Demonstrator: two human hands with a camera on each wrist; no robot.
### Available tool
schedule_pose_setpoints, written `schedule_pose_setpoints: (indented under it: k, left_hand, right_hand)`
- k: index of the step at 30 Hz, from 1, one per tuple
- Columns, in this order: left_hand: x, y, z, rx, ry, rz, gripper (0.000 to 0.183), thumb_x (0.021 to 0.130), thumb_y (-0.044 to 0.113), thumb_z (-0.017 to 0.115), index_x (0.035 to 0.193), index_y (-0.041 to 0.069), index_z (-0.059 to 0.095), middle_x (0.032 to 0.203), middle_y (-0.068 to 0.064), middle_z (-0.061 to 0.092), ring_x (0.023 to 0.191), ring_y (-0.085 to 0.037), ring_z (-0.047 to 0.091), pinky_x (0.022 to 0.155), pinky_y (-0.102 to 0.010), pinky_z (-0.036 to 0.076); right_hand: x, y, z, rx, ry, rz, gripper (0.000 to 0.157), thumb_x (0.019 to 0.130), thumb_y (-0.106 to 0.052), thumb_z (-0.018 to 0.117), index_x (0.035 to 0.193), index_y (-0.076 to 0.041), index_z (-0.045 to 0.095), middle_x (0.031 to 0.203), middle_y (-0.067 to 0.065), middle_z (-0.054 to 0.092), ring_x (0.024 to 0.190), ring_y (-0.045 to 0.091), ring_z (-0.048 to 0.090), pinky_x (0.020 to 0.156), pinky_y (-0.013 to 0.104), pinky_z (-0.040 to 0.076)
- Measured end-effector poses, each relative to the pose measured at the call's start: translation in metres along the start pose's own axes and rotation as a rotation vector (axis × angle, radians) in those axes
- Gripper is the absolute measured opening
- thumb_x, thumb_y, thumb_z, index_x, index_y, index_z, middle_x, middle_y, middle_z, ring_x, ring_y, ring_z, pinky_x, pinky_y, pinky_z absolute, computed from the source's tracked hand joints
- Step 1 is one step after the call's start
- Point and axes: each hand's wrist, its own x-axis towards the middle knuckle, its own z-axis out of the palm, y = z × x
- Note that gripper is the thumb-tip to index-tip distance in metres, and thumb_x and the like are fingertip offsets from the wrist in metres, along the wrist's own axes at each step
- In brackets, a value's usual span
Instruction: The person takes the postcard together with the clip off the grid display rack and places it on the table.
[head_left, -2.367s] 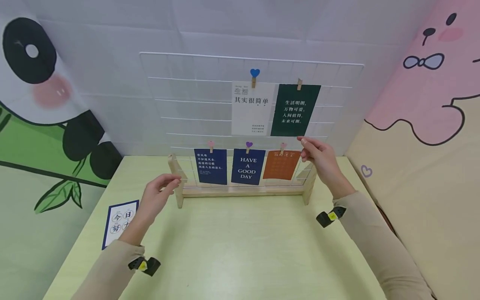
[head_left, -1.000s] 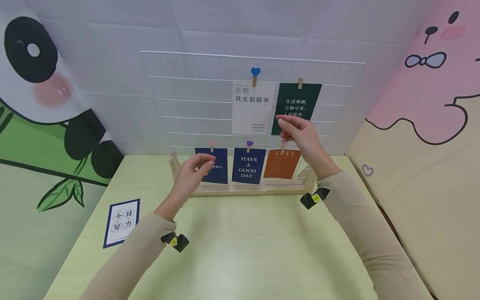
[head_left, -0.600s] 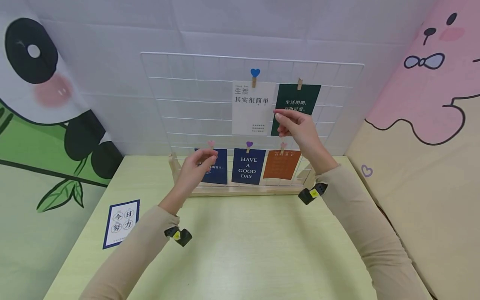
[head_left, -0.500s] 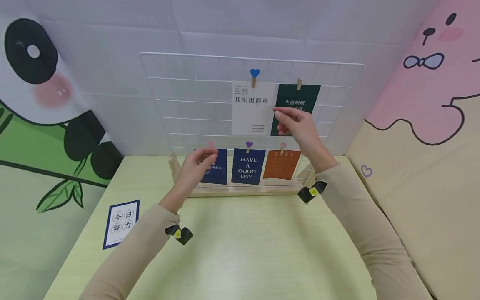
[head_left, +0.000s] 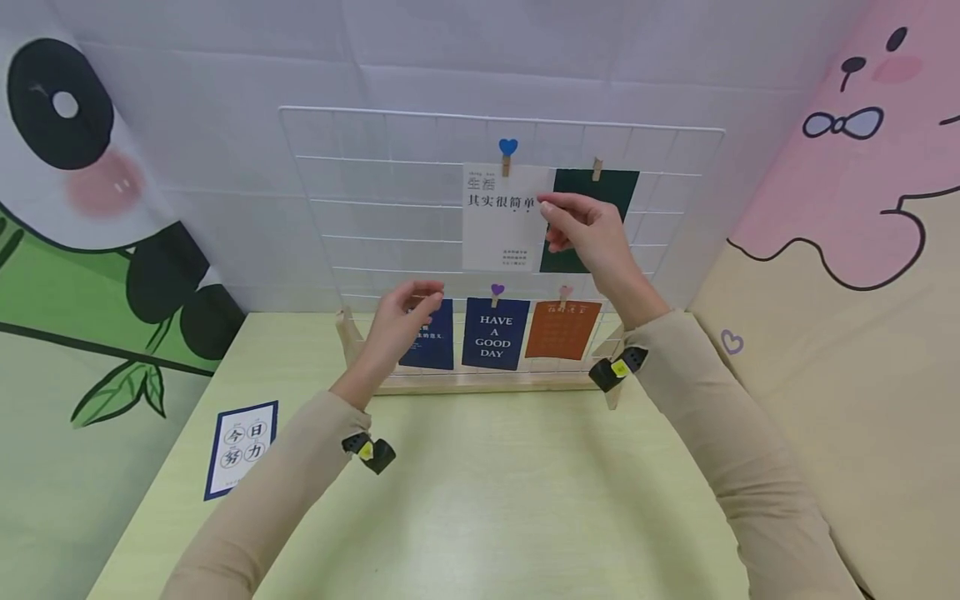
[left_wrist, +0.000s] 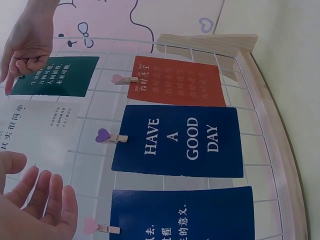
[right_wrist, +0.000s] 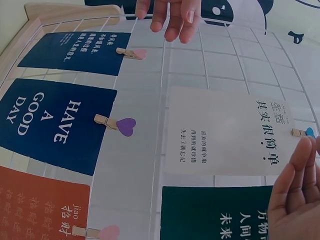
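A white wire grid [head_left: 375, 200] on a wooden stand [head_left: 487, 382] holds several cards with small wooden clips. My right hand [head_left: 592, 237] is raised before the green card [head_left: 626, 187], its fingertips overlapping the right edge of the white card [head_left: 498, 233] in the head view. Above that card sits a blue heart clip [head_left: 507, 148]. My left hand [head_left: 397, 329], fingers loosely bent, hovers before the left blue card [head_left: 435, 346] and hides part of it. The left wrist view shows its fingers [left_wrist: 52, 197] spread apart. Neither hand holds anything.
A blue "HAVE A GOOD DAY" card [head_left: 496, 335] and an orange card [head_left: 562, 331] hang on the lower row. On the table [head_left: 480, 500] at left lies a blue-bordered white card [head_left: 242, 447], partly covered by my left forearm. Cartoon-printed walls [head_left: 817, 250] stand around.
My left hand has moved right and up from the stand's left end to the left blue card. My right hand has moved left and up across the green card. The cards have stayed put.
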Motion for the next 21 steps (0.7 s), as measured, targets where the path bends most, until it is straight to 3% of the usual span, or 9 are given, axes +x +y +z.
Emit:
schedule_pose_setpoints:
  k: [7, 21]
  left_hand:
    - [0.014, -0.005, 0.004, 0.011, 0.041, 0.013, 0.029, 0.089, 0.019, 0.053, 0.114, 0.005, 0.054, 0.107, -0.006, 0.055, 0.093, -0.017, 0.053, 0.076, -0.029, 0.046]
    - [0.025, 0.000, 0.012, -0.046, 0.042, -0.010, 0.035, 0.090, 0.015, 0.052, 0.123, 0.006, 0.049, 0.119, -0.008, 0.050, 0.099, -0.021, 0.050, 0.078, -0.033, 0.045]
  right_hand:
    - [0.005, -0.010, 0.006, -0.009, 0.013, -0.027, 0.030, 0.084, -0.025, 0.060, 0.110, -0.008, 0.062, 0.074, 0.012, 0.055, 0.066, 0.022, 0.051, 0.064, 0.024, 0.048]
    - [0.018, -0.025, 0.014, 0.008, 0.028, -0.076, 0.031, 0.085, -0.021, 0.059, 0.114, -0.008, 0.059, 0.068, 0.010, 0.053, 0.058, 0.019, 0.052, 0.062, 0.023, 0.048]
